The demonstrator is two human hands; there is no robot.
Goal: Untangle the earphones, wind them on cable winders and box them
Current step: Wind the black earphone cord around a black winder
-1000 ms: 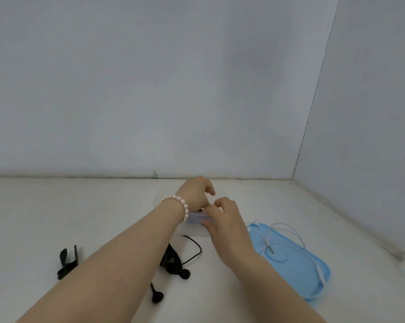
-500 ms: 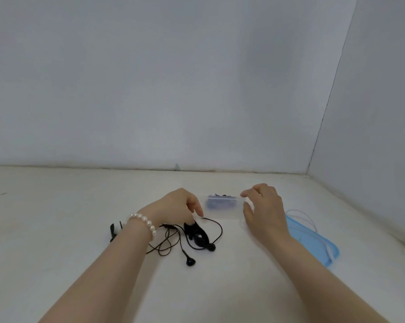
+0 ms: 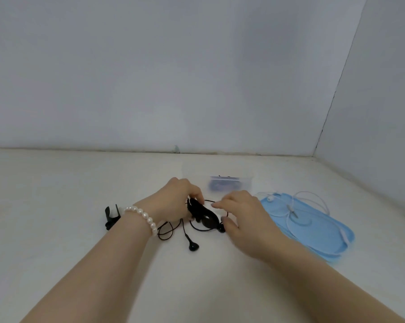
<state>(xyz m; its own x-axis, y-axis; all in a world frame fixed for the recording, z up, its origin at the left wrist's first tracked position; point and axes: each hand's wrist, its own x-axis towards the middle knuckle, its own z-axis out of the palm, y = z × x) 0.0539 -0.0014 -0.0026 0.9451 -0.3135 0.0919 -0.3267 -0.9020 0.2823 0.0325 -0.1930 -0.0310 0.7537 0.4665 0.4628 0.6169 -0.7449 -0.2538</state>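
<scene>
A small clear plastic box stands on the pale worktop behind the two hands, and something dark and bluish lies inside it, with a bit of black cord showing at its top edge; what exactly it holds is too blurred to tell. To the right, a light blue tray lies flat on the worktop, and a pair of white earphones lies loose in it, one earbud near the tray's far left corner and the cable looping out over the far rim onto the worktop. In front of the box, the left hand has its fingers curled round the top end of a black cable winder, with the black earphones' cord trailing from it in loose loops toward the wrist, which wears a pearl bracelet. One black earbud lies free on the worktop nearer the person; another sits by the right thumb. The right hand reaches in from the right, its fingertips curled at the cord just beside the winder; whether it actually pinches the cord cannot be told. A second black winder lies to the left of the left wrist, apart from the tangle. Plain grey walls meet in a corner at the far right.
</scene>
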